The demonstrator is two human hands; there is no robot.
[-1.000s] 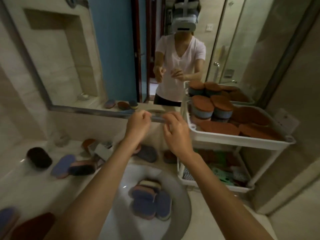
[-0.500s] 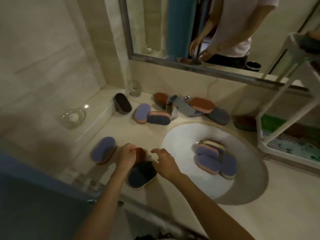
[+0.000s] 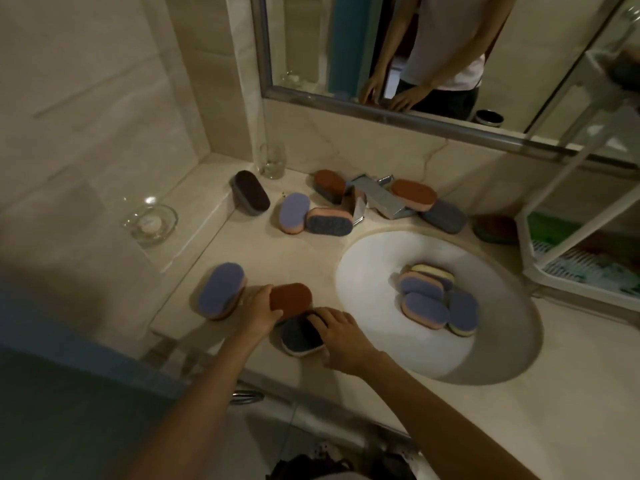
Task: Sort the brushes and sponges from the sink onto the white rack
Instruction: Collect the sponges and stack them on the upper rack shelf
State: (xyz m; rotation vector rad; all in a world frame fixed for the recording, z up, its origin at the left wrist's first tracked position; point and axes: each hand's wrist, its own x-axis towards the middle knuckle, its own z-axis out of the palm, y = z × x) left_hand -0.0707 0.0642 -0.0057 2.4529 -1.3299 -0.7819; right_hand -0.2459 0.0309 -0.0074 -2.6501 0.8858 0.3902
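Note:
On the counter's front left, my left hand (image 3: 258,311) grips a brown-topped sponge (image 3: 292,299) from its left side. Just below it, my right hand (image 3: 341,336) has its fingers curled over a dark blue sponge (image 3: 299,337). A purple sponge (image 3: 220,294) lies to their left. Several purple and yellow sponges (image 3: 436,303) are piled in the white sink (image 3: 374,258). The white rack (image 3: 533,244) stands at the right edge, its lower tray partly showing.
More sponges (image 3: 311,213) lie scattered round the metal tap (image 3: 379,197) at the back. A dark brush (image 3: 251,192) and a glass (image 3: 272,161) stand in the back left corner. A glass dish (image 3: 150,223) sits on the left ledge. The mirror (image 3: 433,46) is above.
My view dropped from the rack to the counter's left. Both hands came down from in front of the mirror and closed on the brown and dark blue sponges.

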